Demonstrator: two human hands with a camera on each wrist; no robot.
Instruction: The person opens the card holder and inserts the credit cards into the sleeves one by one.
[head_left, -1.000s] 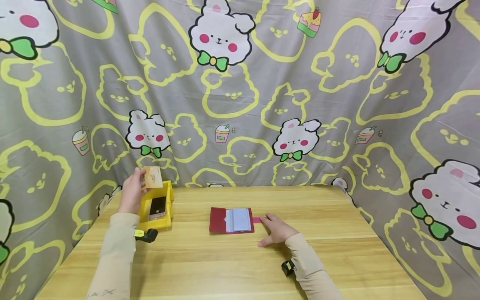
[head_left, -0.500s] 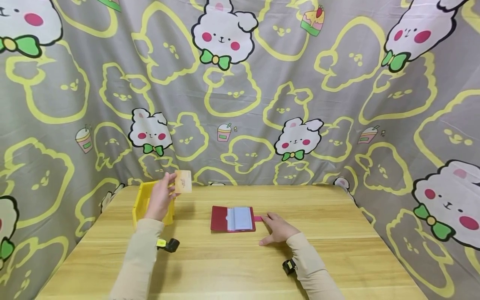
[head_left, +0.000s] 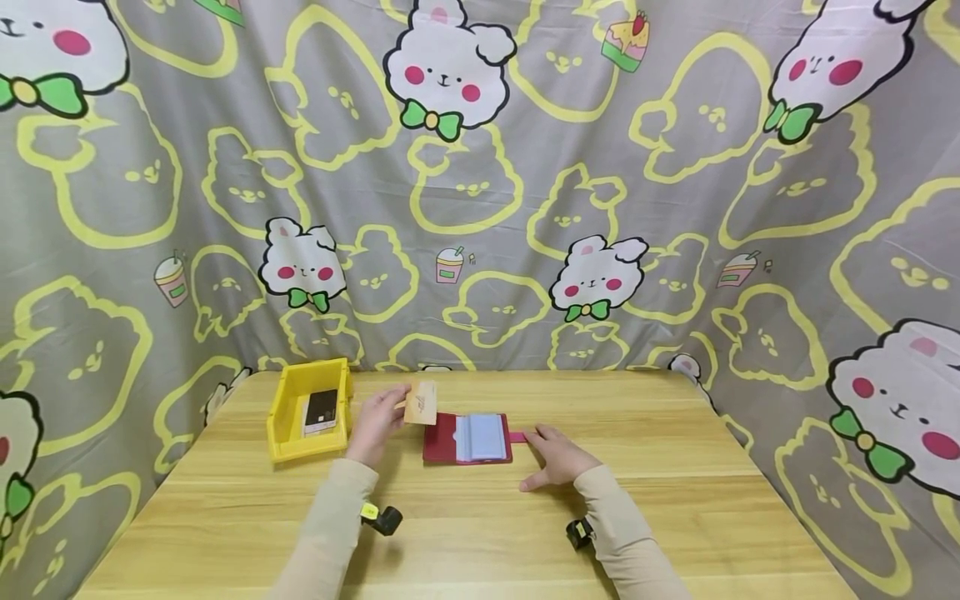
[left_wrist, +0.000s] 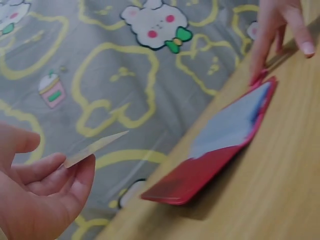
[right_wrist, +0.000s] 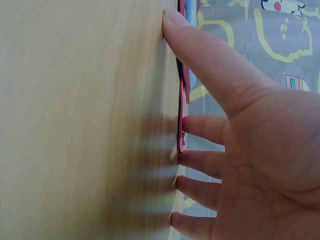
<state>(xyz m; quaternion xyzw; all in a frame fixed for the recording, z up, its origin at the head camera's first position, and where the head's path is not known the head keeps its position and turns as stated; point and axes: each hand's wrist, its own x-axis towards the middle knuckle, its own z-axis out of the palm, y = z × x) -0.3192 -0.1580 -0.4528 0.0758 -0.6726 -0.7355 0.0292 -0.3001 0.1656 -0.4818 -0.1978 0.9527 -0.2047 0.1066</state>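
A yellowish card [head_left: 422, 403] is pinched at its edge by my left hand [head_left: 379, 423], and in the head view it overlaps the upper left corner of a red card holder [head_left: 438, 443]. The holder lies spread on the table, its clear bluish sleeves [head_left: 483, 437] facing up on the right half. At its right side a pink strap [head_left: 517, 437] sticks out under the fingertips of my right hand [head_left: 558, 457]. In the right wrist view, that hand's fingers [right_wrist: 202, 162] are extended, with their tips on the strap and tabletop.
A yellow bin [head_left: 281, 429] stands at the back left of the wooden table [head_left: 480, 533], holding a black card [head_left: 322, 407] over a paler one. A patterned grey curtain [head_left: 480, 325] hangs behind and along both sides.
My left hand has carried the yellowish card from over the yellow bin rightward and down to the card holder. The right hand stays at the strap.
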